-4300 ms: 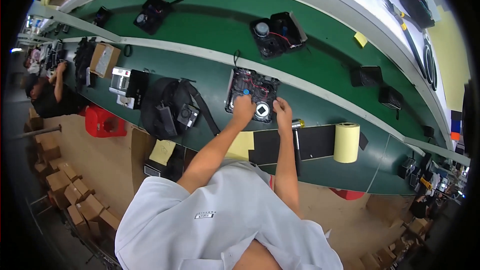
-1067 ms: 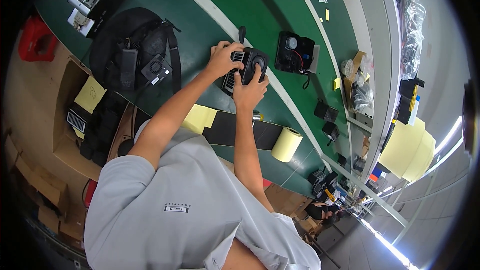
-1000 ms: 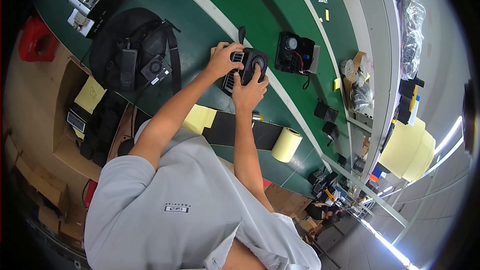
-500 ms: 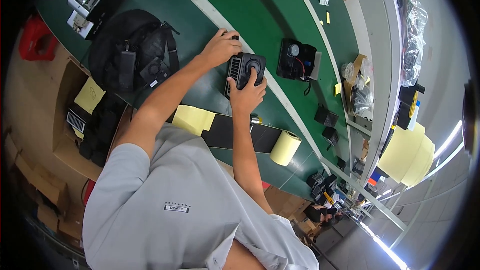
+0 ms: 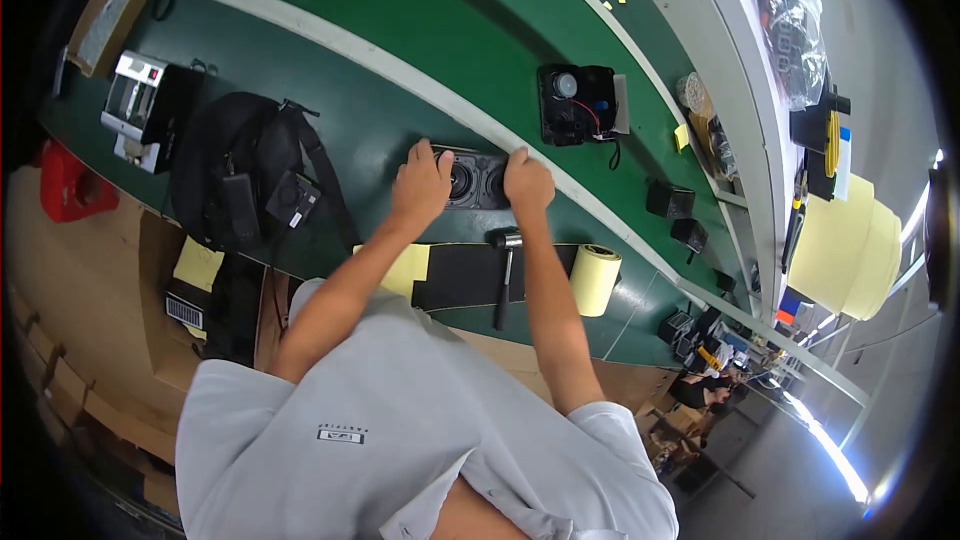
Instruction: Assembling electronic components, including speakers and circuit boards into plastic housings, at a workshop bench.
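A black speaker box (image 5: 477, 181) lies flat on the dark green bench, its face with two round drivers turned up. My left hand (image 5: 421, 188) grips its left end, the fingers over the far edge and the thumb near a driver. Around the right end my right hand (image 5: 528, 183) is closed, hiding that corner. A hammer (image 5: 505, 280) with a black handle lies just nearer to me, beside my right forearm, on a dark strip (image 5: 460, 275). That strip runs from a yellow sheet (image 5: 408, 272) to a yellow roll (image 5: 596, 280).
A black backpack (image 5: 260, 170) and a silver-black machine (image 5: 140, 105) stand at the left. Beyond a pale rail (image 5: 330, 38), a green belt carries an open black housing (image 5: 580, 105) with a red wire and small black boxes (image 5: 668, 199). A red stool (image 5: 75, 183) is at far left.
The speaker box has turned from upright in the view to lying crosswise. My right hand has left the driver for the right end, and my left hand now holds the left end. The view has shifted.
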`<action>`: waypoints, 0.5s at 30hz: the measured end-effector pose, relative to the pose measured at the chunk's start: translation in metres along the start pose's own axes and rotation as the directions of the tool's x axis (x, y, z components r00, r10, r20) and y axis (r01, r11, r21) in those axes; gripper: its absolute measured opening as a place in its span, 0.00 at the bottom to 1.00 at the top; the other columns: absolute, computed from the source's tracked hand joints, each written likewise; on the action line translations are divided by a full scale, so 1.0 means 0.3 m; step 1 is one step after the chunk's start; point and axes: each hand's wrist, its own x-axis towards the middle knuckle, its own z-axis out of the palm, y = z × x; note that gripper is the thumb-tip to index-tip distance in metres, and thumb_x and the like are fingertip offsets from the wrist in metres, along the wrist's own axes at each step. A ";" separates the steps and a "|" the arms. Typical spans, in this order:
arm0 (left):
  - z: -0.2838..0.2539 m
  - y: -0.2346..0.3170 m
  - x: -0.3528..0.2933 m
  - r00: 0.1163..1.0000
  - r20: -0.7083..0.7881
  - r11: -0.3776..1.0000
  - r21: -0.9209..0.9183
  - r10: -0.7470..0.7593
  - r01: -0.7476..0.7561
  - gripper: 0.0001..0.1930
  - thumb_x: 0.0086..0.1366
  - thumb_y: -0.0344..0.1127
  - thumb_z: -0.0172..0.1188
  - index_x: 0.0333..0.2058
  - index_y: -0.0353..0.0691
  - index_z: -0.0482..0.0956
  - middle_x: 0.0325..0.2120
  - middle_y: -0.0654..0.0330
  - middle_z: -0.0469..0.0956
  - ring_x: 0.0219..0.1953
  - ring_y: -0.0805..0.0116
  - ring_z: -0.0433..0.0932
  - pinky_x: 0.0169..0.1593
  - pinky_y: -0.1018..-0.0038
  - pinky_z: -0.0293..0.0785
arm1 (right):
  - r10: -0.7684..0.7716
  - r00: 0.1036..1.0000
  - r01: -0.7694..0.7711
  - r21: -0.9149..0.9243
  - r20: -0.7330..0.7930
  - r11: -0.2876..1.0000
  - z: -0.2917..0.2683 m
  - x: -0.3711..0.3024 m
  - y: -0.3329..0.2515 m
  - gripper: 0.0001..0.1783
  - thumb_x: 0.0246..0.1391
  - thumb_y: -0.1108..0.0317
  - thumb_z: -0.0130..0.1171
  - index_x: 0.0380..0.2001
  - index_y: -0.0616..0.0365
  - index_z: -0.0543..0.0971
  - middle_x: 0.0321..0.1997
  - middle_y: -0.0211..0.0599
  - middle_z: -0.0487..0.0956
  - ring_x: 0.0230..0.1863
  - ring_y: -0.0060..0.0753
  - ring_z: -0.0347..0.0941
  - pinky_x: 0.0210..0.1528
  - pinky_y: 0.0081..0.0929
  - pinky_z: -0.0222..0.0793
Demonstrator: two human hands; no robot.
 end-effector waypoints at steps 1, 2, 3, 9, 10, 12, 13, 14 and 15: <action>0.013 0.000 -0.024 0.998 -0.061 0.991 -0.135 -0.026 0.017 0.21 0.71 0.48 0.48 0.49 0.33 0.72 0.46 0.42 0.75 0.47 0.36 0.74 0.49 0.43 0.71 | 0.004 0.998 0.002 0.106 -0.061 0.994 0.035 -0.043 0.025 0.28 0.64 0.51 0.40 0.34 0.65 0.81 0.36 0.62 0.81 0.41 0.68 0.77 0.48 0.56 0.71; 0.019 0.002 -0.043 0.998 -0.068 0.993 -0.118 -0.008 0.000 0.21 0.71 0.48 0.48 0.49 0.33 0.72 0.46 0.42 0.75 0.47 0.36 0.74 0.49 0.43 0.71 | 0.018 0.992 0.009 0.213 -0.128 0.977 0.075 -0.080 0.040 0.27 0.65 0.54 0.39 0.34 0.67 0.80 0.37 0.62 0.81 0.39 0.68 0.76 0.46 0.58 0.70; 0.021 0.017 -0.025 0.999 -0.034 0.999 -0.052 -0.010 0.008 0.20 0.72 0.47 0.47 0.48 0.33 0.71 0.44 0.42 0.76 0.45 0.36 0.75 0.48 0.44 0.73 | -0.006 0.984 0.063 0.320 -0.176 0.945 0.124 -0.085 0.074 0.25 0.65 0.57 0.40 0.34 0.68 0.79 0.36 0.63 0.80 0.39 0.68 0.76 0.45 0.58 0.70; 0.024 0.008 0.073 0.992 0.001 0.961 0.246 0.129 -0.126 0.15 0.73 0.42 0.43 0.42 0.35 0.71 0.35 0.45 0.79 0.34 0.40 0.80 0.37 0.49 0.78 | -0.080 0.945 0.214 0.412 -0.317 0.886 0.231 -0.163 0.094 0.19 0.66 0.63 0.41 0.37 0.66 0.78 0.42 0.62 0.79 0.44 0.66 0.74 0.46 0.57 0.69; 0.027 0.033 0.056 0.992 0.043 0.955 0.270 0.115 -0.122 0.15 0.74 0.42 0.42 0.41 0.36 0.71 0.35 0.45 0.79 0.34 0.39 0.80 0.36 0.49 0.78 | 0.055 0.953 0.116 0.524 -0.299 0.844 0.218 -0.183 0.086 0.19 0.67 0.63 0.40 0.38 0.65 0.78 0.42 0.62 0.79 0.44 0.65 0.75 0.47 0.56 0.69; 0.021 0.022 0.055 0.984 0.046 0.943 0.282 0.169 -0.175 0.15 0.74 0.42 0.42 0.41 0.36 0.72 0.35 0.45 0.79 0.34 0.38 0.80 0.37 0.49 0.78 | 0.094 0.990 -0.035 0.452 -0.108 0.891 0.183 -0.197 0.086 0.23 0.68 0.58 0.38 0.40 0.63 0.79 0.43 0.60 0.79 0.44 0.65 0.75 0.46 0.55 0.71; 0.016 0.000 0.048 0.979 0.002 0.945 0.262 0.202 -0.196 0.16 0.74 0.42 0.42 0.41 0.36 0.72 0.36 0.45 0.79 0.35 0.37 0.80 0.37 0.48 0.77 | 0.108 0.992 -0.067 0.469 -0.060 0.880 0.158 -0.224 0.079 0.22 0.69 0.57 0.38 0.39 0.63 0.78 0.42 0.59 0.79 0.44 0.65 0.75 0.45 0.55 0.71; 0.023 0.005 0.065 0.969 0.008 0.929 0.283 0.248 -0.240 0.16 0.74 0.42 0.42 0.41 0.36 0.72 0.36 0.45 0.79 0.35 0.37 0.80 0.37 0.48 0.77 | 0.113 0.993 -0.080 0.490 -0.037 0.868 0.132 -0.190 0.072 0.22 0.69 0.57 0.38 0.39 0.62 0.78 0.42 0.59 0.78 0.43 0.65 0.75 0.45 0.55 0.71; 0.028 0.007 0.079 0.972 0.002 0.929 0.294 0.234 -0.224 0.16 0.74 0.42 0.41 0.40 0.36 0.73 0.37 0.45 0.79 0.35 0.36 0.79 0.37 0.47 0.77 | 0.143 0.988 -0.094 0.523 -0.054 0.847 0.123 -0.172 0.060 0.22 0.69 0.57 0.38 0.39 0.62 0.78 0.42 0.59 0.78 0.43 0.65 0.75 0.45 0.55 0.71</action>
